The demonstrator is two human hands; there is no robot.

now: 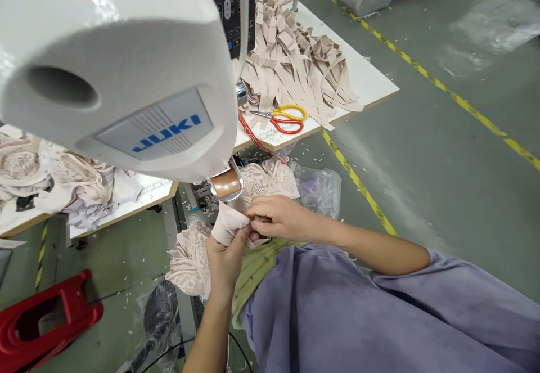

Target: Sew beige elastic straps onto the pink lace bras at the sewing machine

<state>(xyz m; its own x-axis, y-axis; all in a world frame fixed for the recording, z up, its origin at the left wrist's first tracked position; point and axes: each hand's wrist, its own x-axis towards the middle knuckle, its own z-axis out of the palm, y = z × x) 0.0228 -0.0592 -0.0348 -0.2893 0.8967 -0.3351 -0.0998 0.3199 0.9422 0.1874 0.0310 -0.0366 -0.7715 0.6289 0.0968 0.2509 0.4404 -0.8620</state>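
My left hand (228,257) pinches the smooth beige band of a lace bra, thumb on top of the fabric. Close against it, my right hand (276,218) has its fingers pressed together on the same band (226,222). One lace bra cup (189,257) hangs left of my hands, and another lace cup (274,180) lies behind them. Just above the fabric is the front end of a white JUKI sewing machine (169,131), with a clear guard over a brown part (226,184). The needle area is mostly hidden.
Scissors (289,118) with yellow and red handles lie on the right white table (367,83), beside a heap of beige straps (295,52). More lace bras (76,176) pile on the left table. A red stool (50,319) stands on the floor at lower left.
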